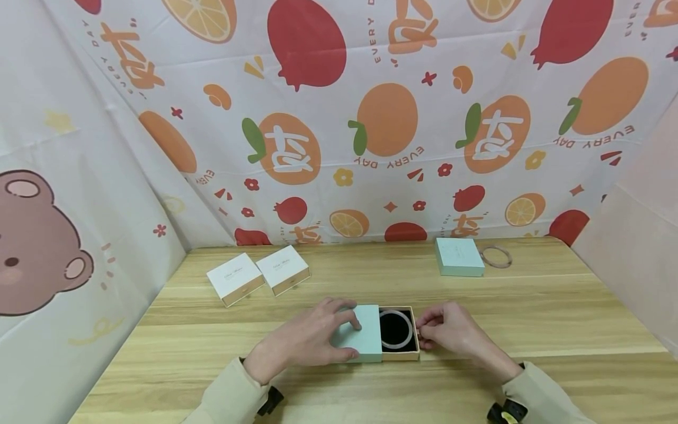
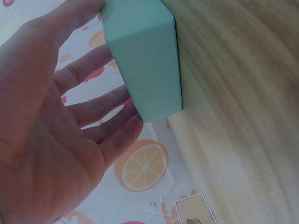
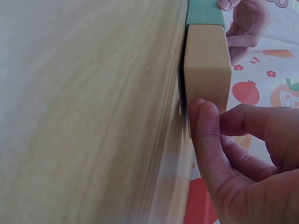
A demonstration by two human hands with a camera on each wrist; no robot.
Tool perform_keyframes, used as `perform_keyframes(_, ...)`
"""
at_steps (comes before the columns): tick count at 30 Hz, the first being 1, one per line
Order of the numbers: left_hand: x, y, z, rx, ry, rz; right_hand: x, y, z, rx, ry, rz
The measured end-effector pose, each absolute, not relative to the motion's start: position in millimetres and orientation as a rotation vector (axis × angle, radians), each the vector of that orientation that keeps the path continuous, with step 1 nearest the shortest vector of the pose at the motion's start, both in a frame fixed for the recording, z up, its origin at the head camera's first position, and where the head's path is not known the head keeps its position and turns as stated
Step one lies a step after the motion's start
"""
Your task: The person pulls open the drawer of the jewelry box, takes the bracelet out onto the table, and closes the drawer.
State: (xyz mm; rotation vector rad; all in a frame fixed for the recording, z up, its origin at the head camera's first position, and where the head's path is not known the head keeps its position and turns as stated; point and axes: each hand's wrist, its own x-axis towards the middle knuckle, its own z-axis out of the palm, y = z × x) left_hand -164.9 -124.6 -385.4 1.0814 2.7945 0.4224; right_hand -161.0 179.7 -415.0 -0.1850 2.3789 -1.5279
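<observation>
A mint-green sliding box lies on the wooden table, its sleeve (image 1: 360,335) on the left and its tan drawer (image 1: 401,356) pulled partway out to the right. Inside the drawer, on a black lining, sits a pale bangle (image 1: 395,346). My left hand (image 1: 312,335) holds the sleeve, thumb along the near edge and fingers over the top; the left wrist view shows its fingertips touching the mint surface (image 2: 145,70). With thumb and fingers, my right hand (image 1: 450,331) pinches at the drawer's outer end, seen close in the right wrist view (image 3: 208,86). The exact pinched bit is hidden.
Two white boxes, one on the left (image 1: 235,277) and one beside it (image 1: 283,268), rest at the back left of the table (image 1: 175,347). At the back right are another mint box (image 1: 459,257) and a pinkish bangle (image 1: 497,265). A fruit-print cloth (image 1: 328,194) hangs behind the table.
</observation>
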Motion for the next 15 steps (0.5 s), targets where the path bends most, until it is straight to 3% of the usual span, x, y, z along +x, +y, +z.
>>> perform_keyframes(15, -165.2, -124.8, -384.0, 1.086, 2.785, 0.439, -160.5, 181.2, -414.0, -0.193, 2.362, -1.559)
